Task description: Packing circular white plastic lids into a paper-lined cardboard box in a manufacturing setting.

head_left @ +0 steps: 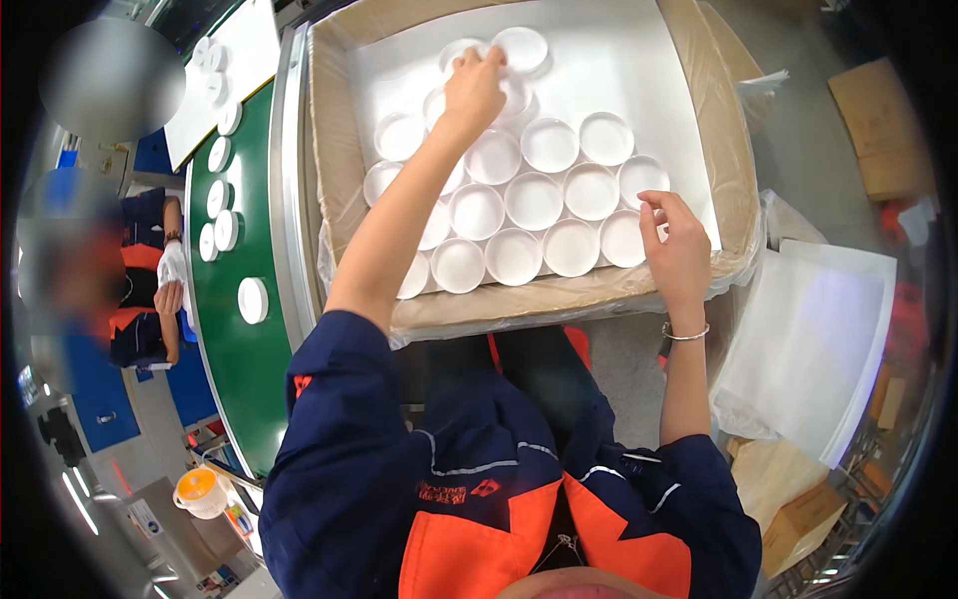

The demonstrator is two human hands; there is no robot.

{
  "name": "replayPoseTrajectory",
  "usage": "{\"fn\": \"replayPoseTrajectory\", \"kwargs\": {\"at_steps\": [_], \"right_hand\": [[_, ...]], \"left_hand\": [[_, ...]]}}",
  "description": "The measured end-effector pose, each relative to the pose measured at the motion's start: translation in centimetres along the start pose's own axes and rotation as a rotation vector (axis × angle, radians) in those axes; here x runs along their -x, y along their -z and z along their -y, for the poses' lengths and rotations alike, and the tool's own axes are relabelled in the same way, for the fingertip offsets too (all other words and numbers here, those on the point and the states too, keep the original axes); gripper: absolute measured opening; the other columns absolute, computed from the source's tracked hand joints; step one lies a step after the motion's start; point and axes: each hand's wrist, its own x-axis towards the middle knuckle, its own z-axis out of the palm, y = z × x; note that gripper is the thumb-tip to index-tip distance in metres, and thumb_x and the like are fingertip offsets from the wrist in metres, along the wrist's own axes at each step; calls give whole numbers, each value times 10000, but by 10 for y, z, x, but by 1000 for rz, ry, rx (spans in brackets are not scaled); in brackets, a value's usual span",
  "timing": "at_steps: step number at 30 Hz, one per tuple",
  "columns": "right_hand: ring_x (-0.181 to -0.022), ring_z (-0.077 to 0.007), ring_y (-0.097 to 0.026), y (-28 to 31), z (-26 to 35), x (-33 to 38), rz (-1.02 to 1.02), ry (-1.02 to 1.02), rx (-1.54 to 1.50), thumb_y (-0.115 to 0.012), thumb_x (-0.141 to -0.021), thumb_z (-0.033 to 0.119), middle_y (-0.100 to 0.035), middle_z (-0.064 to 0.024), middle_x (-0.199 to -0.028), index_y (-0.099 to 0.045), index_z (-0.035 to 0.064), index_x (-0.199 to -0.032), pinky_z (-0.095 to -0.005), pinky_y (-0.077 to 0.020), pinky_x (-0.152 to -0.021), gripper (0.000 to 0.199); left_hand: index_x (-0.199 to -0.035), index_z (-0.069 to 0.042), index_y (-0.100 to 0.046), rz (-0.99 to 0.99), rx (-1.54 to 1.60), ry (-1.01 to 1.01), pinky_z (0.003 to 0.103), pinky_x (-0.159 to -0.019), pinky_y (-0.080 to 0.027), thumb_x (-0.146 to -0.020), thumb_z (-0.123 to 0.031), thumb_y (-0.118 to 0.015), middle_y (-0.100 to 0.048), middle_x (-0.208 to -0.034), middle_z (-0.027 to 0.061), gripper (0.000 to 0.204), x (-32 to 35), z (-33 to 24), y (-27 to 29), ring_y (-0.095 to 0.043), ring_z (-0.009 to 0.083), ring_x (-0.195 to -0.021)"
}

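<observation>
My left hand (476, 90) reaches to the far part of a lined carton (519, 309), its fingers bent down at the rims of two shallow white round lids. One white lid (461, 50) lies partly under those fingers, and another lid (520, 49) touches or nearly touches them on the right. My right hand (681, 245) hovers at the near right of the carton, thumb and forefinger apart and nothing between them. Beside its fingertips sits a lid (642, 180) at the end of a row. Several more lids (534, 201) lie hollow side up in close rows; my left forearm hides some.
A green conveyor belt (239, 369) with a metal edge runs along the left, carrying several white round pieces (253, 300). Across it, another person's hand (169, 297) holds something white. White sheets (808, 339) lie at the right, near brown cartons (803, 519).
</observation>
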Motion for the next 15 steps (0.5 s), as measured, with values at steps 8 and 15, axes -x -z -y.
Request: {"fn": "replayPoseTrajectory", "kwargs": {"at_steps": [8, 15], "right_hand": [[-713, -230, -618, 3, -1, -2, -32, 70, -24, -568, -845, 106, -640, -81, -846, -629, 52, -938, -331, -483, -632, 124], [-744, -245, -626, -1, -6, -1, -39, 102, -48, -562, -841, 112, -638, -87, -843, -627, 50, -926, -348, -484, -644, 124]], "left_hand": [[-1050, -127, -608, 161, -200, 131, 541, -789, -439, -934, -371, -433, -624, -999, 168, 322, -26, -17, 4, -601, 348, -950], [-1047, -255, -664, 125, 5, -379, 524, -892, -386, -907, -322, -488, -554, -1021, 94, 235, -39, -113, -67, -538, 274, -1011]]}}
